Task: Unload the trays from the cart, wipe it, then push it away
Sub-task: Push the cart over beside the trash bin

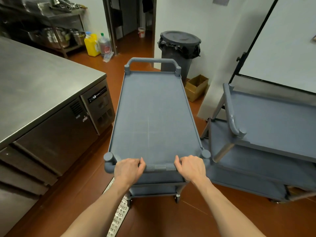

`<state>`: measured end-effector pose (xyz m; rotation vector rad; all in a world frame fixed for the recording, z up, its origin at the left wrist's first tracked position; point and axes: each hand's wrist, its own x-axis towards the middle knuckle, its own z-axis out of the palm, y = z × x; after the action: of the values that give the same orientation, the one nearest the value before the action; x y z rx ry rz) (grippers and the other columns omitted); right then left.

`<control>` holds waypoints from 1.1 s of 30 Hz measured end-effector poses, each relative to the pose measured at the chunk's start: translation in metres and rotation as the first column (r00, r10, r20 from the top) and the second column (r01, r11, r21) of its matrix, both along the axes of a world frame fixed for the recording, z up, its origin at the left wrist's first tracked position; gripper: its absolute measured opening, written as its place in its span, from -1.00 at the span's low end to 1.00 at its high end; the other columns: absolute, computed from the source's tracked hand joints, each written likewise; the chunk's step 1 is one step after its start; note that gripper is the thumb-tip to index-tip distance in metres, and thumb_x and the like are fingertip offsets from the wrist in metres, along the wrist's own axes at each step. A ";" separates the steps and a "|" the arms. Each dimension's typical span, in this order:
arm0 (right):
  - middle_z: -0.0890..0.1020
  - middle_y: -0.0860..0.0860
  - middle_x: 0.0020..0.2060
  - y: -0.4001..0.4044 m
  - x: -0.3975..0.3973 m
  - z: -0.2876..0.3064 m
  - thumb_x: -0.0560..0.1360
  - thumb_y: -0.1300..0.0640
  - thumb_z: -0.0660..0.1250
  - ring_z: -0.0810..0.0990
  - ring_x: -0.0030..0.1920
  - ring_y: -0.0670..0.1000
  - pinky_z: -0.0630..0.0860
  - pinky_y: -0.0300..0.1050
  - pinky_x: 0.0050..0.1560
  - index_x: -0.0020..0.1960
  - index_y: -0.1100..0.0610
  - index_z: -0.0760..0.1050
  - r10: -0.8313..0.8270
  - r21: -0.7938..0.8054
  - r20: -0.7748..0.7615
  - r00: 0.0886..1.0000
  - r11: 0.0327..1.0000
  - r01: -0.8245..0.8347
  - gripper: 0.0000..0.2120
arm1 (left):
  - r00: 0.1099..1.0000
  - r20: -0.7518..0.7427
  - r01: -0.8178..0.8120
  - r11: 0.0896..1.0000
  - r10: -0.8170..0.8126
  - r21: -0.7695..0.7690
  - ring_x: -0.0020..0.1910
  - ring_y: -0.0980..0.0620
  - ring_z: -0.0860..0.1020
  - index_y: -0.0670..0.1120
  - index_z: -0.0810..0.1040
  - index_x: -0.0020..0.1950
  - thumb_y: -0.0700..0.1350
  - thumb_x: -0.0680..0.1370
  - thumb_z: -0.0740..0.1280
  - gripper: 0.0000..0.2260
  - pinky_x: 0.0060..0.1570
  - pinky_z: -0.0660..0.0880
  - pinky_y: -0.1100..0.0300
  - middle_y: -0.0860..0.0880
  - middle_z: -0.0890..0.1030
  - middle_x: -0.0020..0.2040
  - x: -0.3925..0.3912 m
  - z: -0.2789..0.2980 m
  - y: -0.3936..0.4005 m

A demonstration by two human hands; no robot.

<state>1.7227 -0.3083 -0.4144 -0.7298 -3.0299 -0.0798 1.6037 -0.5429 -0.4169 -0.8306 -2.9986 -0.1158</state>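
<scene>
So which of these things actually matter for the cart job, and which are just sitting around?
Part of the job:
- grey cart, top shelf bare
- its near handle
- left hand and right hand, both gripping that handle

Just lying about:
- second cart
- lidded bin
- cardboard box
- steel counter
- yellow jug

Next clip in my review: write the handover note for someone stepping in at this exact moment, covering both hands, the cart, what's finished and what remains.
Left hand and right hand: both closed on the near handle of the grey cart.
Cart: top shelf bare, no trays in view on it; it stands between the steel counter and a second grey cart, pointing toward the lidded bin.
Done: unloading looks done. Wiping cannot be confirmed; no cloth in view.
Left: push the cart away, steering clear of the bin and the second cart.
</scene>
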 end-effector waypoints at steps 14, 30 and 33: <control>0.49 -0.07 -0.57 0.112 -0.142 -0.001 0.61 -0.25 -0.10 0.40 -0.56 -0.08 0.20 -0.25 -0.54 -0.45 0.06 0.51 0.057 0.028 -0.027 0.998 0.998 -0.057 -0.32 | 0.998 0.006 -0.057 0.998 0.057 0.004 -0.33 -0.08 0.68 -0.04 0.66 -0.30 0.15 0.65 0.21 -0.55 -0.36 0.46 0.13 -0.03 0.69 -0.34 -0.125 0.006 0.101; 0.38 -0.05 -0.61 0.236 -0.336 0.003 0.58 -0.27 -0.12 0.27 -0.59 -0.07 0.06 -0.25 -0.54 -0.48 0.05 0.45 0.169 -0.008 -0.035 0.985 0.986 -0.169 -0.33 | 0.988 0.011 -0.153 0.988 0.153 -0.003 -0.25 -0.12 0.71 -0.06 0.68 -0.27 0.13 0.66 0.26 -0.57 -0.30 0.54 0.10 -0.06 0.72 -0.28 -0.301 0.010 0.222; 0.47 -0.01 -0.59 0.250 -0.368 0.003 0.58 -0.26 -0.10 0.41 -0.58 -0.01 0.10 -0.24 -0.51 -0.47 0.08 0.50 0.188 -0.006 -0.037 0.981 0.982 -0.188 -0.32 | 0.988 -0.030 -0.152 0.988 0.153 0.022 -0.30 -0.13 0.69 -0.06 0.65 -0.31 0.13 0.64 0.19 -0.54 -0.35 0.52 0.11 -0.07 0.70 -0.33 -0.332 0.006 0.234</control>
<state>1.3543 -0.0583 -0.4114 -0.4366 -3.0486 -0.0477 1.2718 -0.3085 -0.4110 -0.5923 -3.0119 -0.1263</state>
